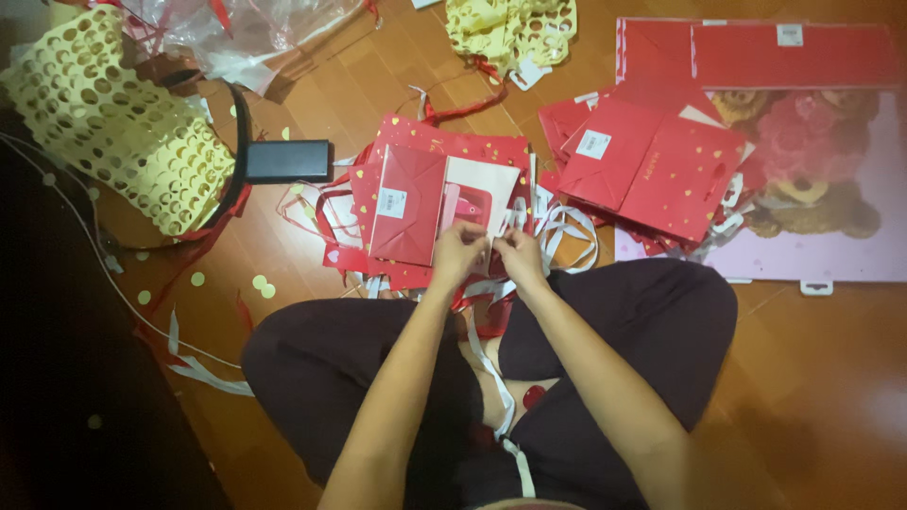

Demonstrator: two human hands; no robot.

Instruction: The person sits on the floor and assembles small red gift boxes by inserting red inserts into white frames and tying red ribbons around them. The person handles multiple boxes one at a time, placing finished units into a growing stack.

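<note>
I sit cross-legged on a wooden floor. A flattened red paper gift bag (416, 203) with a white sticker lies in front of my knees, on top of other red bags. My left hand (460, 253) and my right hand (519, 253) meet at the bag's near right edge, fingers pinched on a white ribbon handle (557, 227). More white ribbon (491, 378) trails down over my lap.
A second heap of flat red bags (652, 156) lies to the right, beside a large pink bag with a teddy bear picture (831, 189). Yellow perforated sheets (123, 132) and a black box (286, 161) sit at the left. Clear plastic (255, 33) lies at the back.
</note>
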